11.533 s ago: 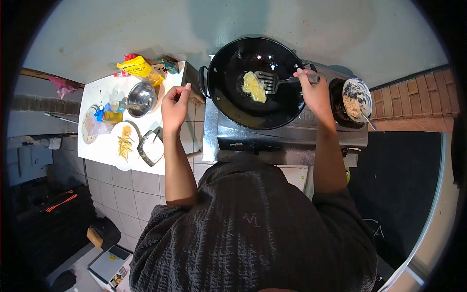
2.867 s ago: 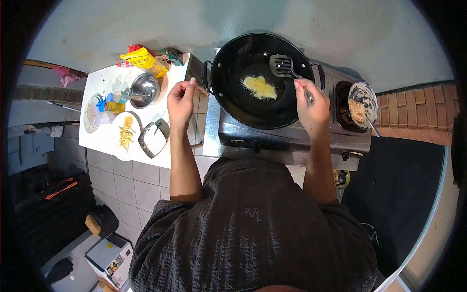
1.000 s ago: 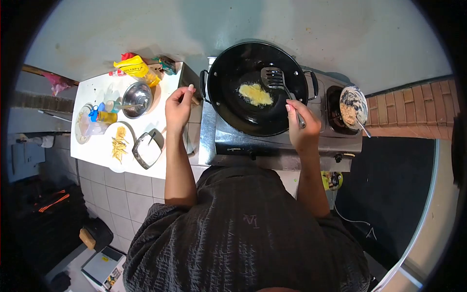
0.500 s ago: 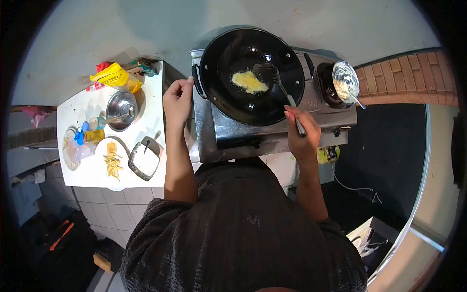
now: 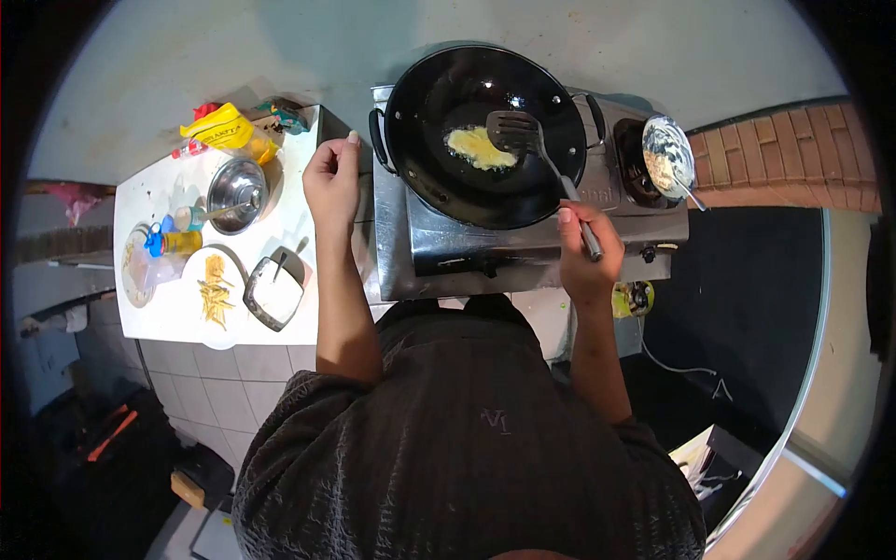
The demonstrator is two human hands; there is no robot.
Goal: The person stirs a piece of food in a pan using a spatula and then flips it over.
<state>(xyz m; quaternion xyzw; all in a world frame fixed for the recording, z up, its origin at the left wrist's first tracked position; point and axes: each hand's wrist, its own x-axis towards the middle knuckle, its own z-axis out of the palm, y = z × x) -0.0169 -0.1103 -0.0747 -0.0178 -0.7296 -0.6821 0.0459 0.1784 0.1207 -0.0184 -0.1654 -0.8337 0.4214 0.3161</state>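
Note:
A black wok (image 5: 457, 191) with two side handles sits on the steel gas stove (image 5: 448, 247). Inside it a yellow, pale-edged piece of frying food (image 5: 482, 147) lies in shiny oil. My right hand (image 5: 592, 245) is closed around the grey handle of a slotted spatula (image 5: 515, 132), whose dark head is over the wok at the food's right edge. Just left of the wok's left handle, apart from it, is my left hand (image 5: 333, 177), its fingers curled in and the thumb pointing up. I see nothing in it.
At right on the stove stands a batter-smeared bowl (image 5: 666, 157) with a spoon. The white table (image 5: 149, 322) at left holds a metal bowl (image 5: 237, 194), a plate of fried strips (image 5: 215, 289), a square dish (image 5: 275, 293), a yellow packet (image 5: 224, 129) and bottles.
My left hand has come away from the wok's left handle, its fingers now curled. The spatula head has shifted slightly up in the wok, and the view has moved a little.

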